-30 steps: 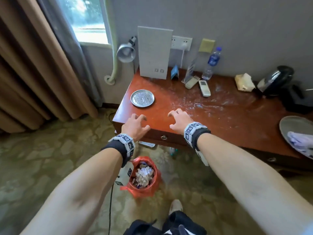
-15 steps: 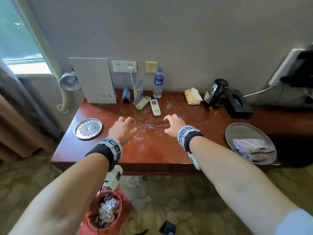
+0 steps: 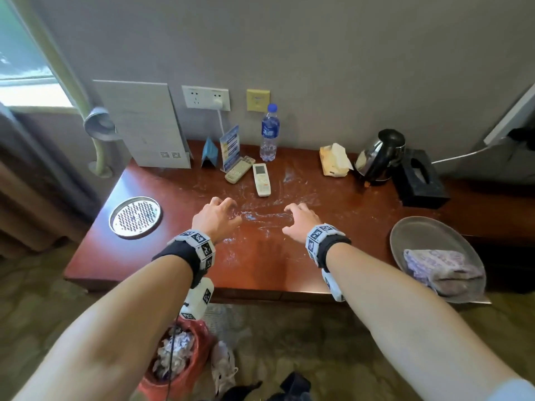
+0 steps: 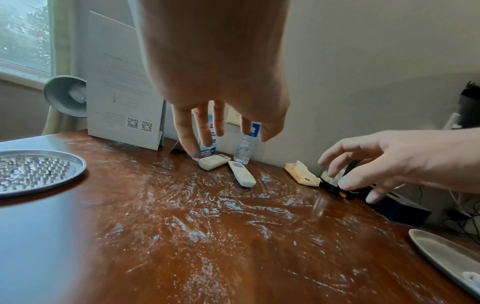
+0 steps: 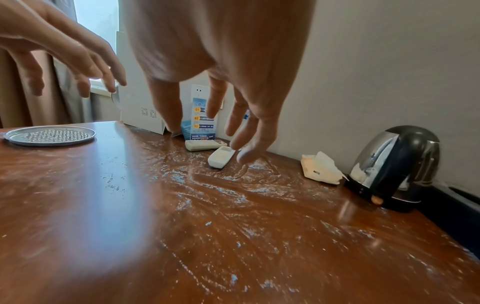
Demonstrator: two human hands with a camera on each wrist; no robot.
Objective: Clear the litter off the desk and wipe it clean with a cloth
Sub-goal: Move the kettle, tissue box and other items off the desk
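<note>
The red-brown desk [image 3: 173, 256] carries white smears [image 3: 269, 215] across its middle, also plain in the wrist views [image 4: 221, 205] [image 5: 233, 195]. My left hand [image 3: 220, 212] [image 4: 215, 123] hovers over the smears with fingers loosely spread, holding nothing. My right hand [image 3: 298, 217] [image 5: 221, 123] hovers beside it, a hand's width to the right, likewise empty. A crumpled purple-white cloth [image 3: 440, 266] lies on a grey oval plate [image 3: 417, 233] at the desk's right front corner. On the floor below the left arm, a red bin [image 3: 188, 371] holds crumpled paper.
Along the wall stand a white sign board [image 3: 142, 123], a blue card [image 3: 230, 146], two remotes [image 3: 262, 179], a water bottle [image 3: 269, 133], a tissue pack [image 3: 334, 160], a kettle [image 3: 379, 154] and a black box [image 3: 419, 183]. A round metal tray [image 3: 135, 217] sits left.
Both hands have moved forward from the desk's front edge to above its smeared middle. The head view has swung right and up, bringing the plate with the cloth fully into view.
</note>
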